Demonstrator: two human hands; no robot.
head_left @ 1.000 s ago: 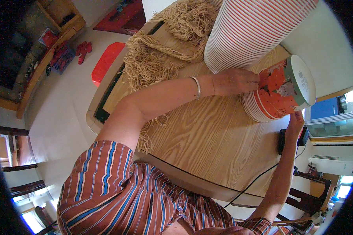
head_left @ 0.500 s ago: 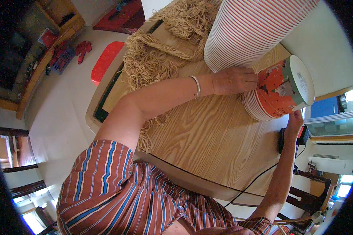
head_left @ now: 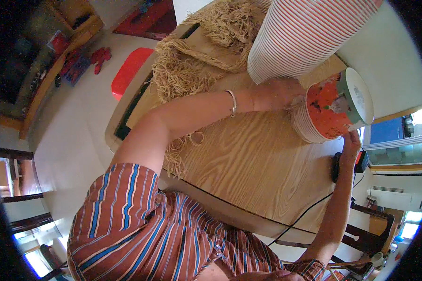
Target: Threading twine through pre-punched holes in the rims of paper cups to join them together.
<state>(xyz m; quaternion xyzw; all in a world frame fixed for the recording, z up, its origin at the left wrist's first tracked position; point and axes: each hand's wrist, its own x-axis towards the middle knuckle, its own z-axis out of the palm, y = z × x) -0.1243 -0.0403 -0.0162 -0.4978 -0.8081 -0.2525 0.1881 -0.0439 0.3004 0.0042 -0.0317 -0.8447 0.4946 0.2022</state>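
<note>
A short stack of paper tubs, orange and green with a pale base, lies tilted at the table's right side, its white rims toward the left. My right hand grips the stack from its near right side; most of its fingers are hidden behind the tubs. My left hand, with a bangle on the wrist, is by the rims at the stack's left side. Motion smears its fingers, so I cannot tell what they hold. Just beyond it rises a tall stack of white-rimmed paper tubs.
Tangled tan string is heaped on the far left of the wood-grain table. A black cable runs over the table's near right edge. A red stool stands left of the table, and a dark chair stands to the right.
My left hand has shifted slightly left, away from the orange side of the front tub toward the rims. The right hand and the short stack have barely moved.
</note>
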